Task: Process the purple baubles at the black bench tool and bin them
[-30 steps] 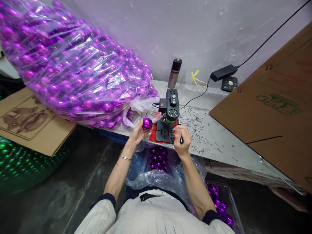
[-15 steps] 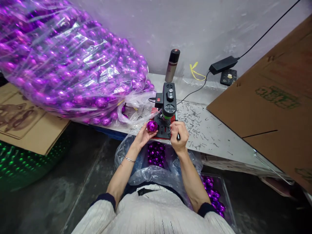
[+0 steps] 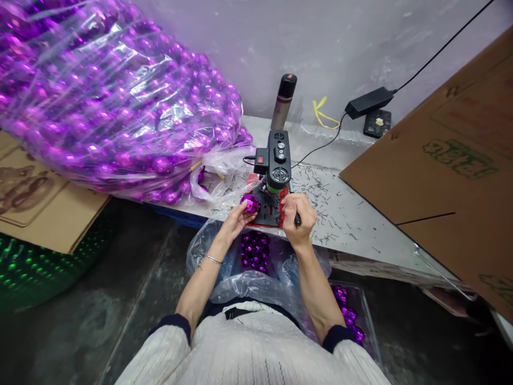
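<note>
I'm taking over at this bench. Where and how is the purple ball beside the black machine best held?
Probably grip the purple ball by its lower left, coming from the left as the left hand does. It is round, so a curved grasp should cradle it best; the black machine crowds its right side.

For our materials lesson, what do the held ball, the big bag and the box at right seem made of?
Held ball: probably plastic, metallic purple finish, from its mirrorlike glints; coated glass is possible. Big bag: clear, glossy plastic film, wrinkled and transparent. Box: matte cardboard, seemingly, given brown, printed panels.
</note>
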A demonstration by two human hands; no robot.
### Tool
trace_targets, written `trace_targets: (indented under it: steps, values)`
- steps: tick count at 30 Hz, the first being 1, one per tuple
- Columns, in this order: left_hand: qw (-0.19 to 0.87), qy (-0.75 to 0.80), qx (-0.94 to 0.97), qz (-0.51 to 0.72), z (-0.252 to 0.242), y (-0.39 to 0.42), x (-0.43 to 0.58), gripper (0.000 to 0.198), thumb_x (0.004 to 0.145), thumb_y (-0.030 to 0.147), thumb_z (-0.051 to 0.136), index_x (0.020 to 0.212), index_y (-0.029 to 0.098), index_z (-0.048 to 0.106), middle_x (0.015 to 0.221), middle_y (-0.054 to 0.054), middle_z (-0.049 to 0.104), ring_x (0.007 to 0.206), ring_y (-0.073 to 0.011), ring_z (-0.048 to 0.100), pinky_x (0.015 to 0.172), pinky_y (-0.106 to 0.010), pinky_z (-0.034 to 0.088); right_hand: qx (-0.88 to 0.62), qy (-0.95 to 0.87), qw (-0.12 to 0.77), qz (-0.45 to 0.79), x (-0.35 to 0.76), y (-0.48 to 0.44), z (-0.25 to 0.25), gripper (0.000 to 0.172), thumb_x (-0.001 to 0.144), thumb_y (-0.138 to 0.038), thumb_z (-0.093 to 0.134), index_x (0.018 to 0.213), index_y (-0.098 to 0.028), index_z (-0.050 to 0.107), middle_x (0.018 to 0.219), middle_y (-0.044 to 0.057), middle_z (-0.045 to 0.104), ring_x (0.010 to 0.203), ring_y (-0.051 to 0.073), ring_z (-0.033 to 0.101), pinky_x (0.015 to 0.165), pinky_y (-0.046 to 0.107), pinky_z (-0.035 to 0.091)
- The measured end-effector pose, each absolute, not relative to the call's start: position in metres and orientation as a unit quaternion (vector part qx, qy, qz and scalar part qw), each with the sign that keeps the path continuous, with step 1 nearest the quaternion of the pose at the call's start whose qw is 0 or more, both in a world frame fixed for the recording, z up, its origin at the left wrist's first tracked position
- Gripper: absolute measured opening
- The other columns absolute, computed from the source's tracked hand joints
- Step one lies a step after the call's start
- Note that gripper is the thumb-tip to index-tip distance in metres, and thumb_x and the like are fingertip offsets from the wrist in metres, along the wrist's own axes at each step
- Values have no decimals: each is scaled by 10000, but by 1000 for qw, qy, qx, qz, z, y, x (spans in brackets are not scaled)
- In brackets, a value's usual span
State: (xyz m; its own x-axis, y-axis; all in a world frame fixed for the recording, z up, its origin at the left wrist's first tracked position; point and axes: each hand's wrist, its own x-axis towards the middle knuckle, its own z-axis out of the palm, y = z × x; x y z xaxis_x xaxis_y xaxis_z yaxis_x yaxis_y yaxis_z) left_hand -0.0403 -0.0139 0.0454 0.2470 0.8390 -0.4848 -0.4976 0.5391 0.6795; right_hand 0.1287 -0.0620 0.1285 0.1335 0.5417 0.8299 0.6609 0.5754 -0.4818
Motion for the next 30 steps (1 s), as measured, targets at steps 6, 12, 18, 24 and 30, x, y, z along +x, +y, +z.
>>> trace_targets:
  steps: [6,12,18,24,30]
  values:
    - [752,441,224,435,42,-15,-42,316,867,433,732,1021,157,720,912,-80,773,795,-164,731,830,-307,600,-463,-656,593,-49,128,-63,128,239,983,-194,450,765,-234,540,734,13,624,688,146,598,647,317,458]
    - [618,485,415,459,40,-5,-21,387,791,347,801,1135,191,716,1097,-57,756,1066,-226,691,1007,-355,515,-451,-665,592,-63,129,-63,127,226,975,-159,451,778,-230,535,728,11,617,685,141,591,641,308,455]
    - [405,534,643,372,41,2,-11,538,729,346,872,1213,201,687,1237,-118,712,1257,-345,586,1161,-497,337,-456,-668,586,-50,130,-64,122,215,969,-168,458,787,-230,555,737,16,633,692,151,601,654,315,461]
    - [376,467,720,349,41,0,-16,575,785,412,824,1280,203,620,1322,-146,658,1288,-331,570,1167,-472,334,-464,-666,583,-44,130,-65,121,232,982,-182,438,785,-226,554,741,22,631,699,150,601,655,318,462]
    - [355,445,743,351,33,-6,-16,574,808,429,799,1285,184,595,1321,-167,644,1287,-336,567,1172,-489,318,-455,-674,580,-59,131,-66,124,215,973,-154,449,802,-224,557,746,18,631,701,144,599,646,307,465]
